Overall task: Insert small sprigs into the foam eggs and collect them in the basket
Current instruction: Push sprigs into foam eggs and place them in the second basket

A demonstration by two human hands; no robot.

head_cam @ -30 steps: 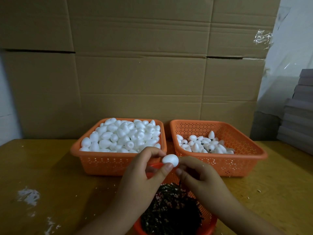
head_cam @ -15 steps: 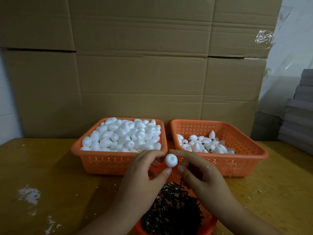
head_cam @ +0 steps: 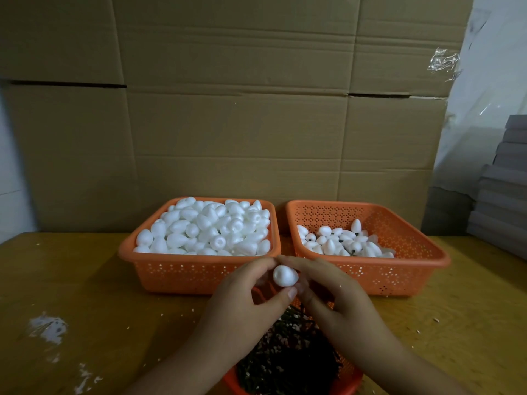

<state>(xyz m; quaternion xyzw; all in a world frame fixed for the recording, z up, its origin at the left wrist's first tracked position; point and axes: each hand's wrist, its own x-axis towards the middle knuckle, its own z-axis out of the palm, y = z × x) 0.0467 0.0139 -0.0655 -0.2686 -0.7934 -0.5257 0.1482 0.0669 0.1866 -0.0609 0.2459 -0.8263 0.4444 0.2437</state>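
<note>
Both hands meet over the near-middle of the yellow wooden bench (head_cam: 85, 280). The left hand (head_cam: 242, 306) pinches a small white foam egg (head_cam: 285, 276) between thumb and fingertips; the right hand (head_cam: 336, 297) has its fingers curled against the egg's right side. Behind it stand an orange perforated plastic basket heaped with plain eggs (head_cam: 199, 269) and another partly filled (head_cam: 399, 269).

Full orange plastic basket (head_cam: 199, 269) left, sparser orange plastic basket (head_cam: 399, 269) right, on wooden surface (head_cam: 85, 280); round sprig-filled orange basket (head_cam: 346, 380) before them; cardboard wall (head_cam: 228, 124) behind.
</note>
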